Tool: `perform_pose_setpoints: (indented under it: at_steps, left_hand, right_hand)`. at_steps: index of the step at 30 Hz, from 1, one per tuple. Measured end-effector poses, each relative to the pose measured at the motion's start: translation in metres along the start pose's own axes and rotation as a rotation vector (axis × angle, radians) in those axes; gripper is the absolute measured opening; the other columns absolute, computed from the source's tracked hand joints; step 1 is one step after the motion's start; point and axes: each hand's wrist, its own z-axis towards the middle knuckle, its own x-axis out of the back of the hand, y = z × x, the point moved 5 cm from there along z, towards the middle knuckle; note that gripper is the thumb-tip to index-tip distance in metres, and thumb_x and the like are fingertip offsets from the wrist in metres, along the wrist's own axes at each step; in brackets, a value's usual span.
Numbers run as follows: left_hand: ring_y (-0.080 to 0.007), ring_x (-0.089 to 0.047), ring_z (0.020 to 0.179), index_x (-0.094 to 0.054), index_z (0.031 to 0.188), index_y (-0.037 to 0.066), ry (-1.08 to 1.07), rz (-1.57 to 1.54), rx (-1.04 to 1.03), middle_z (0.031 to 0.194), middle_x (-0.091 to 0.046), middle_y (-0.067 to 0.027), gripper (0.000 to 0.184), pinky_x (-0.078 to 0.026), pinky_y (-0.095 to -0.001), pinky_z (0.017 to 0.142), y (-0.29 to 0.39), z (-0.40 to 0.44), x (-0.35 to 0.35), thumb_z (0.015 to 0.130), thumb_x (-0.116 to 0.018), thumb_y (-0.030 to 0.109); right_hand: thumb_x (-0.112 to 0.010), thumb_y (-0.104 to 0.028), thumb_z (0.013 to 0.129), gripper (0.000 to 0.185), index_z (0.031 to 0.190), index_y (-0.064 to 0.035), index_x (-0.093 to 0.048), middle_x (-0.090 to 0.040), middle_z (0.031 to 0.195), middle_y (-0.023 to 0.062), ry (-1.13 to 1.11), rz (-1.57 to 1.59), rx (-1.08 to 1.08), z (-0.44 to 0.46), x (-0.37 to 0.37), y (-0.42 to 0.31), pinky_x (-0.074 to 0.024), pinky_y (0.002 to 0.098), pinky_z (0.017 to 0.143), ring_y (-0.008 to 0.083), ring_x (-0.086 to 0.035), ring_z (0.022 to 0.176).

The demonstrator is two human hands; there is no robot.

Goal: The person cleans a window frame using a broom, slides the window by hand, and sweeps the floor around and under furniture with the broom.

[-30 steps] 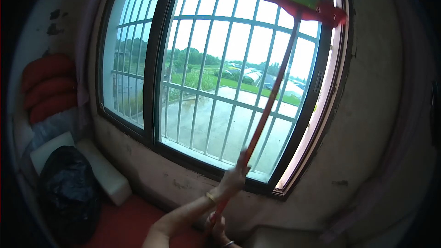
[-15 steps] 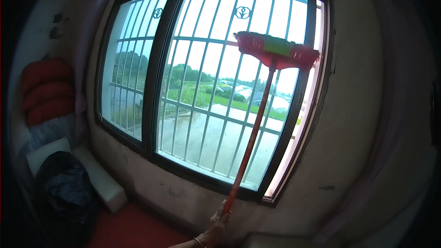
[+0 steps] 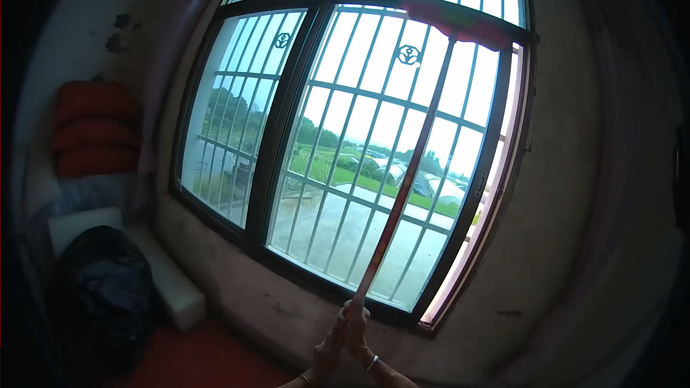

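Note:
A broom with a long red handle [image 3: 402,197] slants up across the window. Its blurred red head [image 3: 467,27] is in front of the dark upper frame bar, near the window's top right corner. Both hands are wrapped round the lower part of the handle at the bottom centre. My left hand [image 3: 328,347], with a bracelet at the wrist, is on the left side of the handle. Close beside it, slightly higher, is my right hand [image 3: 356,328], with a pale band at the wrist. The handle's lower end is hidden.
The window [image 3: 262,172] has a dark frame and metal bars outside, with fields beyond. Red cushions [image 3: 97,129], a black plastic bag [image 3: 108,294] and a pale block [image 3: 169,280] are at the left, by a red surface [image 3: 208,359]. Purple curtains hang on both sides.
The broom head dropped from the right glass's upper part, then rose to the upper frame bar. My right hand, out of view half a second ago, shows again on the handle. The view has shifted.

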Motion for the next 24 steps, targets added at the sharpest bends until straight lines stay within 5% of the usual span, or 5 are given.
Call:
perform_pose_setpoints:
  at_steps: [9,11,14,17,24]
  left_hand:
    - [-0.0345,-0.059,0.094,-0.033,0.133,0.003,-0.08,-0.141,-0.056,0.114,-0.052,-0.023,0.047,-0.05,-0.0351,0.068,0.056,0.1,0.005,0.087,-0.041,-0.001]
    - [-0.0374,-0.058,0.087,-0.037,0.13,0.004,0.007,-0.098,-0.201,0.101,-0.056,-0.0262,0.04,-0.049,-0.0396,0.065,0.082,0.142,-0.002,0.09,-0.038,0.006]
    - [-0.0451,-0.053,0.085,-0.041,0.123,0.003,-0.169,-0.276,0.144,0.09,-0.055,-0.0303,0.037,-0.042,-0.0489,0.065,0.096,0.205,-0.013,0.093,-0.037,0.023]
    - [-0.0463,-0.052,0.087,-0.046,0.118,0.004,-0.115,-0.371,0.024,0.094,-0.056,-0.0283,0.039,-0.04,-0.0486,0.066,0.134,0.281,-0.009,0.093,-0.035,0.031]
    - [-0.0395,-0.058,0.078,-0.049,0.1,-0.006,-0.07,-0.286,-0.165,0.08,-0.058,-0.0263,0.025,-0.045,-0.0467,0.063,0.243,0.407,0.033,0.079,-0.037,0.0]
  right_hand:
    - [-0.036,-0.053,0.09,0.049,0.081,-0.0048,-0.04,-0.036,0.05,0.0008,-0.039,0.008,0.138,0.056,-0.017,-0.091,-0.0288,0.0249,0.031,0.0099,-0.035,0.035]
    - [-0.034,-0.054,0.09,0.053,0.089,-0.0014,-0.041,-0.035,0.051,0.0,-0.047,-0.013,0.2,0.085,-0.021,-0.132,-0.0305,0.0252,0.032,0.0101,-0.035,0.035]
    - [-0.04,-0.062,0.084,0.06,0.084,-0.0017,-0.041,-0.035,0.05,-0.001,-0.018,-0.074,0.263,0.124,-0.033,-0.191,-0.0314,0.0249,0.032,0.0097,-0.035,0.035]
    - [-0.041,-0.06,0.085,0.057,0.086,-0.0037,-0.039,-0.039,0.053,0.0007,-0.112,-0.152,0.309,0.178,-0.051,-0.258,-0.0392,0.0287,0.039,0.0126,-0.042,0.041]
    - [-0.036,-0.035,0.092,0.037,0.07,-0.0072,-0.044,-0.044,0.052,0.0034,-0.365,-0.148,0.57,0.226,-0.127,-0.419,-0.0422,0.0279,0.046,0.0135,-0.046,0.045]
